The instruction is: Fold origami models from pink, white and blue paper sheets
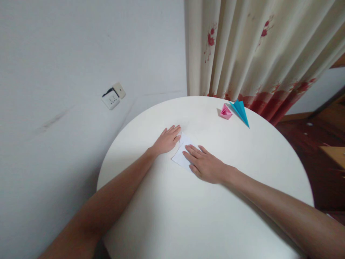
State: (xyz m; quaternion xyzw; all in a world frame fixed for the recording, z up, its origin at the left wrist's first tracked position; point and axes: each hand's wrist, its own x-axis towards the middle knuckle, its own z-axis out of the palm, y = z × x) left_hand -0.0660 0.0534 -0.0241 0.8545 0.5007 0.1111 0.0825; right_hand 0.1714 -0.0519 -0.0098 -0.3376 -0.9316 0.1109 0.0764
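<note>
A folded sheet of white paper [180, 157] lies flat near the middle of the round white table [161, 216]. My right hand [203, 162] rests on its right part, fingers spread and pointing left, hiding that side of the sheet. At the paper's upper left edge is my left hand [167, 139], laid out flat with its fingers stretched; the thumb side is close to the edge, and I cannot tell whether it presses on the paper. Neither hand grips anything.
Toward the table's far right edge sit a pink folded-paper piece [225, 112] and a blue paper plane [240, 112]. A wall with a socket [110, 100] borders the left side. Behind the table hangs a floral curtain [231, 54]. Brown furniture [334, 154] stands at the right.
</note>
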